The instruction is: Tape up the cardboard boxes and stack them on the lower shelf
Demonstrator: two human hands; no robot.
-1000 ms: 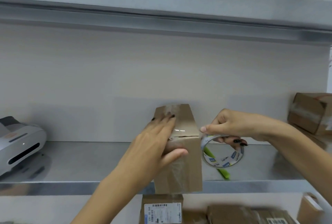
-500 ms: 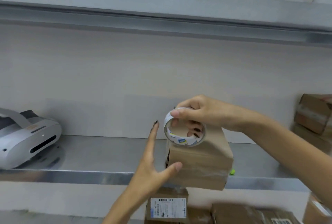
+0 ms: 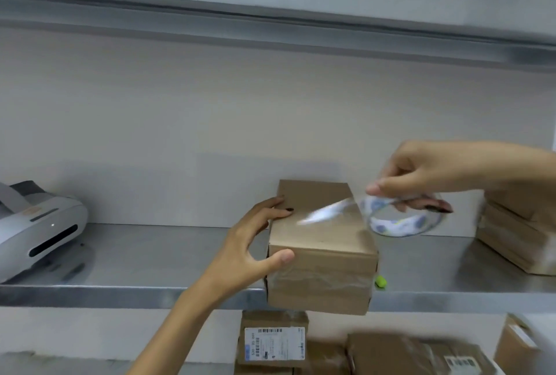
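A small brown cardboard box (image 3: pixel 323 254) lies on the front edge of a metal shelf (image 3: pixel 150 257), clear tape wrapped round its front. My left hand (image 3: pixel 255 242) holds its left side, fingers on top and thumb at the front corner. My right hand (image 3: pixel 421 176) grips a roll of clear tape (image 3: pixel 403 219) just right of the box, slightly above the shelf. A shiny strip of tape (image 3: pixel 325 213) stretches from the roll across the box top. The roll and strip are blurred.
A grey label printer (image 3: pixel 39 227) sits at the shelf's left end. Taped boxes (image 3: pixel 517 233) are stacked at the right. A small green object (image 3: pixel 380 281) lies by the box. On the lower shelf stand several boxes, one with a label (image 3: pixel 273 344).
The box has gone from standing upright to lying flat. My right hand has pulled the tape roll from on top of the box out to the right, drawing a strip across the top.
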